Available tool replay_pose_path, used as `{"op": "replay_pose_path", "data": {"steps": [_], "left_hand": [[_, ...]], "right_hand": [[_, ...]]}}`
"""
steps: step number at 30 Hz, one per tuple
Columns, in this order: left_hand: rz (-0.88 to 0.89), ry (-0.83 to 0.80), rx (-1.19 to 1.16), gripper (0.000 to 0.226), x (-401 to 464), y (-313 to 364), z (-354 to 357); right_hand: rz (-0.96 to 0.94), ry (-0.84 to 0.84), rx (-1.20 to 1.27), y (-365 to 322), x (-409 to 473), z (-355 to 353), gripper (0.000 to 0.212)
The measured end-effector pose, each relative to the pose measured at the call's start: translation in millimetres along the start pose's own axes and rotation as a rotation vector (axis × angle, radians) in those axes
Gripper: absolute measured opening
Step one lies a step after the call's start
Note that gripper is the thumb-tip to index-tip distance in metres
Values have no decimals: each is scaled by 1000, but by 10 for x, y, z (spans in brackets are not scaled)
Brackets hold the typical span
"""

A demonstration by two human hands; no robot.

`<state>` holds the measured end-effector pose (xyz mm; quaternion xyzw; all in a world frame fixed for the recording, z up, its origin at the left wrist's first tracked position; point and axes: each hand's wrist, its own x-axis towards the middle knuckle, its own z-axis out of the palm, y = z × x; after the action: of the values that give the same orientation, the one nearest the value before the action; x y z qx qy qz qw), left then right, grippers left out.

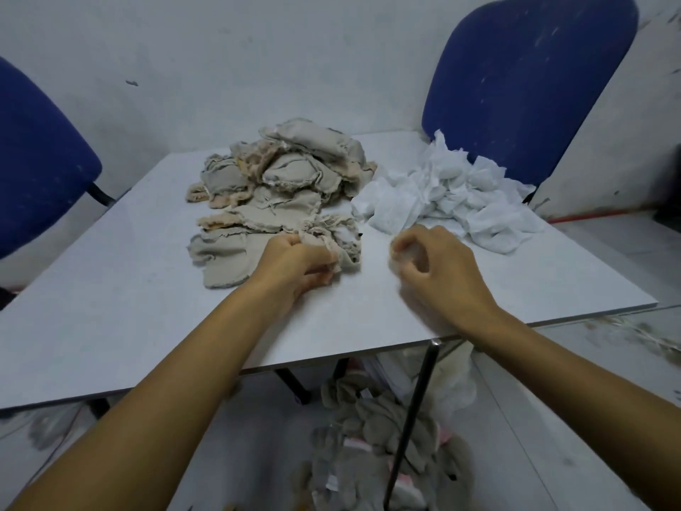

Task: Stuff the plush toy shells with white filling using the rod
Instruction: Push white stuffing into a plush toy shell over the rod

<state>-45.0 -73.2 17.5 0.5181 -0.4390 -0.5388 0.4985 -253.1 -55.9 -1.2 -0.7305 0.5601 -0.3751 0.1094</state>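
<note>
Your left hand (pixel 298 261) is clamped on the near edge of a beige plush shell (pixel 236 252), fingers curled into the fabric where it lies at the front of the shell pile (pixel 283 171) on the tabletop (pixel 121 319). Your right hand (pixel 438 267) is blurred, fingers curled beside the shell; I cannot tell whether it grips a pinch of filling or nothing at all.

The white filling (pixel 449 193) is heaped just past that right hand, touching the pile's right side. The rod (pixel 412 418) looks to be the dark bar hanging off the tabletop's front edge, well away from either hand.

Here's the risk: if that rod is only resting on the edge, a bump from your right forearm could send it to the floor among the grey pieces (pixel 368 455) down there. Also, that shell edge is frayed, so a hard pull could open the seam. And dragging it forward may tug neighbouring shells off the heap.
</note>
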Motion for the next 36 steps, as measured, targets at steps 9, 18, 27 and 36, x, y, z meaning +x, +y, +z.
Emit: {"op": "replay_pose_path", "data": {"steps": [9, 18, 27, 36], "left_hand": [[153, -380, 233, 39, -142, 70, -82], [328, -69, 289, 21, -199, 35, 14], [356, 37, 345, 30, -181, -73, 59], [397, -192, 238, 28, -293, -14, -87]], "right_hand": [[-40, -399, 583, -187, 193, -274, 31], [307, -454, 1093, -286, 68, -76, 38], [344, -359, 1059, -366, 15, -18, 14], [146, -514, 780, -353, -10, -204, 24]]}}
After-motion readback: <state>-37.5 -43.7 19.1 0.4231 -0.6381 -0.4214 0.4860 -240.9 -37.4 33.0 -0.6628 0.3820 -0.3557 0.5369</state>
